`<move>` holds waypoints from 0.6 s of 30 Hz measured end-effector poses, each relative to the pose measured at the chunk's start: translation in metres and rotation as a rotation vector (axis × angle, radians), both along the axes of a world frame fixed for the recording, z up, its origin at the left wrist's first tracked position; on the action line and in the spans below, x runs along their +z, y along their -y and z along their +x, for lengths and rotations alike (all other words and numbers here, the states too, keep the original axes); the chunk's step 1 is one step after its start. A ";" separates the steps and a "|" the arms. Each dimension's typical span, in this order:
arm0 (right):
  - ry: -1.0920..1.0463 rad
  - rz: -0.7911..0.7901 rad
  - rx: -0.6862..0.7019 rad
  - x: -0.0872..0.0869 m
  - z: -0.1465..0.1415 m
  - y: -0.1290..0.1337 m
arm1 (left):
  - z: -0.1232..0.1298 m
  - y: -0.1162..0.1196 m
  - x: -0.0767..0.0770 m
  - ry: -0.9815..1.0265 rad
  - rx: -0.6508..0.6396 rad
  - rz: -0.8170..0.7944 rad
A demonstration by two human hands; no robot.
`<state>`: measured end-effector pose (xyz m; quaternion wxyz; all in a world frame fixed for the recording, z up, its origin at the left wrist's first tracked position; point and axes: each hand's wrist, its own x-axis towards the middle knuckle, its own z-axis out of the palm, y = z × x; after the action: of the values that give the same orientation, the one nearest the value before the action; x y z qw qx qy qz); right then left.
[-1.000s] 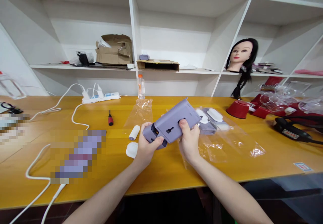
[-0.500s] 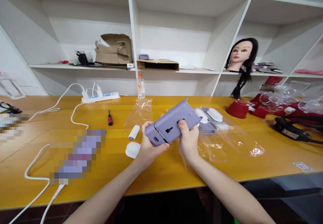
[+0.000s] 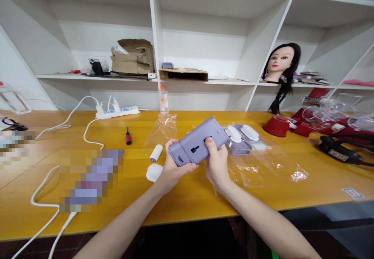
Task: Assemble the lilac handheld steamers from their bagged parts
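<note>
Both hands have a closed grip on a lilac plastic housing (image 3: 198, 146), which is tilted above the yellow tabletop (image 3: 187, 200), the left hand (image 3: 177, 166) at its lower end and the right hand (image 3: 217, 162) at its upper end, with some fingers hidden behind it. A white roller (image 3: 156, 153) lies at 10 o'clock from the left hand, a clear plastic bag (image 3: 263, 169) holding white pads (image 3: 241, 133) lies at 3 o'clock from the right hand, and a pixelated patch (image 3: 90, 179) at 9 o'clock hides what lies there.
</note>
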<state>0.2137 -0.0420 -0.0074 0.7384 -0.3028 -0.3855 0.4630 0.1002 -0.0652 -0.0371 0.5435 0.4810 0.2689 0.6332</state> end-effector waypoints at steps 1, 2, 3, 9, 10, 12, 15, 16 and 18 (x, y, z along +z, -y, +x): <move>-0.014 -0.018 0.013 0.002 0.000 0.000 | 0.000 -0.001 0.000 0.005 -0.005 0.005; -0.029 -0.038 0.027 0.004 0.001 0.000 | 0.000 -0.001 -0.001 0.007 -0.016 0.008; -0.042 -0.056 0.041 0.006 0.002 0.000 | 0.000 -0.001 0.000 0.004 -0.035 0.010; -0.061 -0.102 0.058 0.011 0.007 -0.005 | -0.006 -0.002 0.007 -0.042 0.015 0.052; -0.059 -0.094 0.048 0.010 0.008 -0.006 | -0.007 -0.003 0.008 -0.070 0.065 0.062; -0.052 -0.068 0.027 0.010 0.009 -0.009 | -0.008 -0.003 0.010 -0.126 0.142 0.077; -0.029 -0.025 -0.007 0.008 0.010 -0.011 | -0.007 -0.004 0.010 -0.162 0.197 0.097; -0.008 -0.006 -0.025 0.008 0.011 -0.011 | -0.007 -0.004 0.009 -0.165 0.209 0.104; 0.060 0.054 -0.086 0.007 0.012 -0.010 | -0.007 -0.004 0.007 -0.169 0.226 0.117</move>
<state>0.2258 -0.0324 -0.0005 0.7535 -0.3128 -0.4065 0.4112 0.0935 -0.0613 -0.0298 0.4152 0.5302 0.3286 0.6622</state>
